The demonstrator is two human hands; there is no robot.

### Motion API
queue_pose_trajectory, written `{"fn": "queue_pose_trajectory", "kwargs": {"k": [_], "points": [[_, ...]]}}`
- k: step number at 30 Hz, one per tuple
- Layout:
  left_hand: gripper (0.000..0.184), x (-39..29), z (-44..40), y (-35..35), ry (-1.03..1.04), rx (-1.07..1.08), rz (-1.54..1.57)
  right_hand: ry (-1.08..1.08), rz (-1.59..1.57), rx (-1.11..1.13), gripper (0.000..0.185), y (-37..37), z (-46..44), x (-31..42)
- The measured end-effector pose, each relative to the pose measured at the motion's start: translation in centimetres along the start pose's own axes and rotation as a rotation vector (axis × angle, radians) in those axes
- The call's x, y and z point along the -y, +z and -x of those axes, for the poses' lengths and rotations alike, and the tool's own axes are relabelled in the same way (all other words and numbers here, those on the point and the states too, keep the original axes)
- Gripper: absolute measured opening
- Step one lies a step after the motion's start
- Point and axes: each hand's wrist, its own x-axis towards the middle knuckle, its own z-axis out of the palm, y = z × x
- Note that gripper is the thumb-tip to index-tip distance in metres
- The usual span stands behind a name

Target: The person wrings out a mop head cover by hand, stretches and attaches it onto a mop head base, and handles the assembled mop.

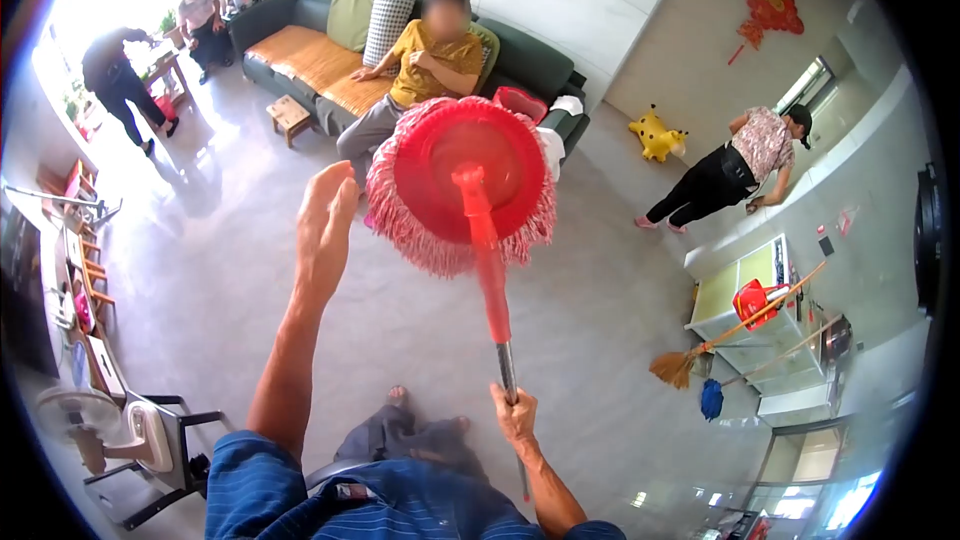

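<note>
A round mop head (460, 180) with a red disc and pink-white strands is raised in front of me, its disc side facing me. Its metal mop handle (507, 370) runs down from a red plastic joint. My right hand (516, 414) is wrapped around this handle, low on the metal part. To the left of the strands, my left hand (328, 215) is held up with its fingers stretched out and nothing in it. A small gap shows between that hand and the strands.
A person in yellow sits on the green sofa (330, 70) ahead. Another person (735, 170) bends at the right wall; two more are at far left. A wooden stool (289, 119), a fan (110, 430), a broom (680, 365) and a yellow toy (657, 137) stand around the grey floor (220, 290).
</note>
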Motion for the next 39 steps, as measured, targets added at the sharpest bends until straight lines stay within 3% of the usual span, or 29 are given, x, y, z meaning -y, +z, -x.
{"fn": "queue_pose_trajectory", "kwargs": {"k": [4,7,10,13,18,27,32,36,39], "points": [[0.052,8.2,-0.8,2.2,-0.482,0.288,0.729,0.036,-0.078,-0.006,0.034,-3.5,3.3,-0.2],[0.055,11.3,3.1,5.1,-0.749,0.533,0.998,0.109,-0.066,0.1,0.03,-6.8,5.3,1.8],[0.054,13.5,6.4,8.1,-0.892,0.658,1.011,0.037,-0.065,0.121,0.03,-7.8,6.3,-2.4],[0.052,15.4,7.1,11.1,-0.664,0.532,0.961,0.102,-0.065,0.181,0.031,-9.9,7.4,-0.6],[0.05,17.2,4.9,12.5,-0.4,0.456,1.194,0.173,-0.091,0.223,0.034,-11.9,8.8,0.0],[0.049,14.8,3.1,11.3,-0.371,0.572,1.105,0.312,-0.106,0.248,0.027,-10.1,11.7,-0.9],[0.049,13.6,-1.0,11.1,-0.222,0.675,0.999,0.372,-0.089,0.295,0.025,-9.0,10.7,0.6],[0.049,14.4,-2.9,9.6,-0.171,0.708,0.804,0.5,-0.17,0.323,0.024,-8.5,10.6,1.7],[0.05,17.4,-2.5,7.5,-0.201,0.575,0.477,0.488,-0.142,0.339,0.024,-7.7,10.4,0.9]]}}
